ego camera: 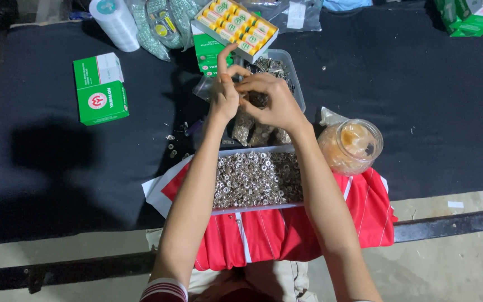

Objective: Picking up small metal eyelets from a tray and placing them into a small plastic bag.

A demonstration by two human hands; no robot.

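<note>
A black-covered table [57, 162] bore a red garment [286, 232] at its near edge. On the garment lay a shallow tray of silver snap fasteners [255, 179], long axis running left to right. Beyond it the left hand [224, 92] and right hand [270, 100] met, fingertips pinched together (on what, too small to tell). A green-and-white box [100, 88] lay far left.
</note>
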